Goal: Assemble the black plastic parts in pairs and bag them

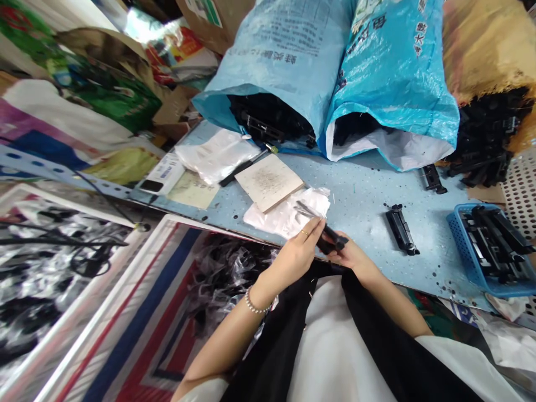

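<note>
At the near edge of the blue counter [364, 190], two hands are at work, close together: my left hand [295, 254] and my right hand [352, 254] are both closed on one black part [335, 239], and my fingers cover much of it. Something thin and pale juts past my left fingers, too blurred to name. Now the count: one loose part [401, 229] lies to the right, well apart from my hands, and a second stray [433, 178] sits farther back, by the sacks. One blue basket [456, 231] holds several more, overlapping too much to number. Three sacks line the back: two blue, the left sack [288, 50] and the middle sack [397, 72], plus one yellow sack [486, 50], black pieces showing at its mouth. One square board [270, 178] rests on the clear bags [268, 221], blocking part of them, while my left hand overlaps their near side. Behind the board, more plastic [218, 151] lies beside one white box [163, 173].
</note>
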A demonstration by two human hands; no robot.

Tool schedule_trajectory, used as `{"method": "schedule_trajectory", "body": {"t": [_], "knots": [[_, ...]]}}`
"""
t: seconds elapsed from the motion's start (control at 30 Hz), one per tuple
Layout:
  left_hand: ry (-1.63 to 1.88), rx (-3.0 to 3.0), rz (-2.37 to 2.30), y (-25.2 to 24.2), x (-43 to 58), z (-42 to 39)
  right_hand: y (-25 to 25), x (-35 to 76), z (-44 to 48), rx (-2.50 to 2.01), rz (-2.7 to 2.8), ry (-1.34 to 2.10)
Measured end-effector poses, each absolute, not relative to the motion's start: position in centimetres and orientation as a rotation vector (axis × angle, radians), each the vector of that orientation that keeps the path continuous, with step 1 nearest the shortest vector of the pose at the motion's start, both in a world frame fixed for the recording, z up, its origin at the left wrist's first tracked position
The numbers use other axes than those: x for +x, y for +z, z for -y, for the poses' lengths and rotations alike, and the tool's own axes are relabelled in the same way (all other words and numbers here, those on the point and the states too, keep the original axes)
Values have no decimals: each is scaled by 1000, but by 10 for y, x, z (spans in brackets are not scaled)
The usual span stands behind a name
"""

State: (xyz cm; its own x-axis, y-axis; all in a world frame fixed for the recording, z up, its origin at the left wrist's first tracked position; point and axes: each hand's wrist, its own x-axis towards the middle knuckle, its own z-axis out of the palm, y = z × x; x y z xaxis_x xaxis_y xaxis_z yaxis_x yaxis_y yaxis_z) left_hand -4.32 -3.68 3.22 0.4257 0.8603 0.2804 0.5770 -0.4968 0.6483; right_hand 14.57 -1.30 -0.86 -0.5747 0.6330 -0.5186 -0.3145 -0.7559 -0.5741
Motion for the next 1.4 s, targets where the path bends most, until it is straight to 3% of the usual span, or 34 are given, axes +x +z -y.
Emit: {"method": "schedule_trajectory", "body": {"t": [0.13, 0.37, 0.5, 0.63, 0.83, 1.0, 1.2, 1.3, 1.4], "knots": [[862, 2119, -1258, 34, -46, 50, -4, 140, 20, -1054, 737, 2157], [1018, 2003, -1545, 16, -69, 42, -5, 165, 31, -616, 175, 2486], [1081, 2293, -1350, 7, -49, 46, -11, 159, 33, -588, 193, 2553], [1047, 2351, -983, 5, -22, 62, -15, 152, 30, -870, 536, 2176], [941, 2227, -1054, 28, -18, 71, 15, 149, 46, -1253, 1398, 1458], [726, 2129, -1273, 69, -85, 101, 47, 191, 42, -1138, 1891, 1572], [333, 2135, -1531, 25, -150, 107, 33, 287, -15, -2288, 1787, 333], [396, 2067, -1622, 0, -125, 77, 16, 290, -27, -2353, 1997, 261], [686, 2079, -1711, -7, -75, 40, 7, 275, -21, -2014, 2294, 338]]}}
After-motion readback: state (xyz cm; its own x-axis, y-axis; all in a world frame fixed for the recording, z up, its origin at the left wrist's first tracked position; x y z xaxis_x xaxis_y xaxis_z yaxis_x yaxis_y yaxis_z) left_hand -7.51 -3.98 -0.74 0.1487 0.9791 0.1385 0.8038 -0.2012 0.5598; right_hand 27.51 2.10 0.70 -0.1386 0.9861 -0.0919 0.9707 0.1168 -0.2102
